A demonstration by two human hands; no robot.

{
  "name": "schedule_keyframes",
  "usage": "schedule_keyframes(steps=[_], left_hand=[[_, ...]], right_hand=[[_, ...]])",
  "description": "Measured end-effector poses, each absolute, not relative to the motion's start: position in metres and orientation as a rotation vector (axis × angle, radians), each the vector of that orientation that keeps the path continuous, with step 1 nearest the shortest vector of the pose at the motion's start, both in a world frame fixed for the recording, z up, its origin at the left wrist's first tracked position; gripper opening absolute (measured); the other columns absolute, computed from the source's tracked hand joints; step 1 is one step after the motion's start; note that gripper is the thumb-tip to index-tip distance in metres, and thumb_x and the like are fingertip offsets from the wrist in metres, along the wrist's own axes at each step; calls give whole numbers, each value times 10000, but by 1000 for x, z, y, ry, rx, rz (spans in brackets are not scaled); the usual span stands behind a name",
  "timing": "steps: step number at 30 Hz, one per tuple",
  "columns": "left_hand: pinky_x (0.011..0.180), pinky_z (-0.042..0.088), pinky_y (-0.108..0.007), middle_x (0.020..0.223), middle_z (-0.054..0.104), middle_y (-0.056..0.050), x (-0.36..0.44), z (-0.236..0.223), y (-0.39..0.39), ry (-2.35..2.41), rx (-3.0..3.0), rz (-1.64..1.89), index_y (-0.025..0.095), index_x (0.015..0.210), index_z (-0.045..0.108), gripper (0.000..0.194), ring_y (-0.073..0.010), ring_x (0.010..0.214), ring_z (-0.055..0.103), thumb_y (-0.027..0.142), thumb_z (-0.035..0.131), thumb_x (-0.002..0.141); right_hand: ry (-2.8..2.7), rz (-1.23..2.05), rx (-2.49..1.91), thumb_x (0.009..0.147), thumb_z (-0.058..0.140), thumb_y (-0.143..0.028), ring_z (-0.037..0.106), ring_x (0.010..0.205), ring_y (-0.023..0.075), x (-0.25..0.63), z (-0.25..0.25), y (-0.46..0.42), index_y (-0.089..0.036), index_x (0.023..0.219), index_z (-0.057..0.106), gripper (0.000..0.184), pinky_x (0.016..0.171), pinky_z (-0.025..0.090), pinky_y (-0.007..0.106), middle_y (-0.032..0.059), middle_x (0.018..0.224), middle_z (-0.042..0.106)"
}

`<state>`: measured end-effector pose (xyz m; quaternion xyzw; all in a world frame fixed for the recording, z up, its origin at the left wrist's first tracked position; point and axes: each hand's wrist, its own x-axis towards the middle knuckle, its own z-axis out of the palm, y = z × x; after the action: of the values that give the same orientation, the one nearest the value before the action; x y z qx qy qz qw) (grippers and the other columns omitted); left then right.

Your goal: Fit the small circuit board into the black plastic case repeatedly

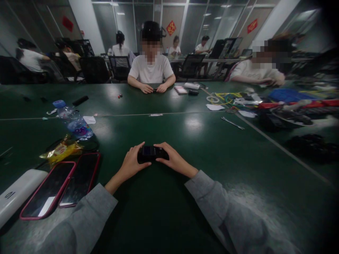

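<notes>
A small black device with a dark rectangular screen (148,151) is held level just above or on the green table, which of the two I cannot tell. My left hand (134,157) grips its left end, thumb at the near edge and fingers at the far edge. On its right end, my right hand (171,157) holds it the same way. The fingers cover both ends of the device, so its full outline is hidden. Two phones in red cases (50,190) lie left of my left forearm.
Left on the green table (159,127) are a white power bank (18,194), a yellow wrapper (62,150) and a water bottle (74,120). A wrench (232,123) and tangled cables (230,98) lie to the right. Opposite sits a person in a white shirt (150,70).
</notes>
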<state>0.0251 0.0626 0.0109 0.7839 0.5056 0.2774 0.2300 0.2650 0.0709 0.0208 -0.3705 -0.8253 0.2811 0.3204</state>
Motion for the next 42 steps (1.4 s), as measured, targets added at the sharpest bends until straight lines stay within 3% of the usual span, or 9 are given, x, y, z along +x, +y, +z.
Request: schedule_keyframes(steps=[6,15,21,26,33,42], left_hand=[[945,444,-508,1346,528,-120,27,14,61,1390,2129,734,273,1439,357,827,-320,1198,484,560,710,748],[957,416,-487,1339,525,-85,25,19,60,1338,2136,668,350,1436,366,769,-305,1170,472,595,668,772],[932,431,-468,1260,558,-66,23,24,57,1366,2056,617,361,1391,441,564,-282,1110,502,597,507,883],[950,427,-465,1220,600,-42,25,27,56,1348,2054,664,366,1328,510,532,-273,1096,522,576,588,845],[929,439,-455,1194,612,-30,23,27,56,1318,2035,680,379,1285,548,510,-268,1081,535,545,646,814],[936,433,-454,1200,617,-20,23,29,54,1274,2049,668,380,1280,547,493,-262,1093,542,500,667,817]], right_hand=[[-2199,738,-989,864,656,-288,554,1128,251,265,18,69,-314,1378,403,574,947,503,506,81,1254,512],[-2239,599,-984,860,641,-227,532,1160,258,263,14,64,-348,1383,385,594,953,516,495,75,1279,453],[-2259,594,-1040,839,657,-215,526,1167,264,265,13,61,-358,1383,385,625,942,522,495,73,1302,426],[-2208,675,-1007,838,663,-224,527,1164,249,265,15,60,-350,1355,431,581,953,511,475,72,1284,447],[-2023,908,-978,800,719,-406,533,1187,249,267,20,63,-299,1306,483,569,1018,448,513,70,1247,544],[-1884,1146,-1044,916,570,-393,608,1064,214,270,25,67,-244,1272,515,389,961,477,478,65,1103,624]])
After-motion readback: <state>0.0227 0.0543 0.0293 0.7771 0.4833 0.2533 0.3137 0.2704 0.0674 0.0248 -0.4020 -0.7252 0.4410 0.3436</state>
